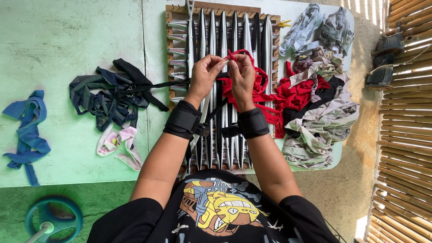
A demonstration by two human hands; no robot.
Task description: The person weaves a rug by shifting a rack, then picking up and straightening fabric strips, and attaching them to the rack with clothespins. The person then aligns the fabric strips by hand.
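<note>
Both hands are up over the middle of the wooden loom frame (176, 27), close together, nearly touching at the fingertips. The left hand (206, 72) and the right hand (241, 74) each pinch the same red cloth strip (234, 56), fingers closed on it just above the warp. That strip trails down and right into a loose red heap (261, 90) lying against the right side of the frame.

The frame is a rectangle of bare wood with pegs along its edges, strung with long flat bands in white, grey and black (222, 36), stretched taut and running toward the person. Black padded wrist straps (182, 119) wrap both forearms.

Room to move: left of the frame, the pale green table (54, 40) is wide open at the top, smooth and slightly scuffed. Lower down sits a tangle of dark navy strips (108, 96), with one black strip reaching across to the frame, a small pink-and-white scrap (119, 141), and a blue strip (28, 130) near the far left edge.

The right side is crowded: a soft, crumpled pile of grey, beige and red rags (319, 108) fills the table right up to its rounded edge, with a bamboo wall (405, 135) beyond.
</note>
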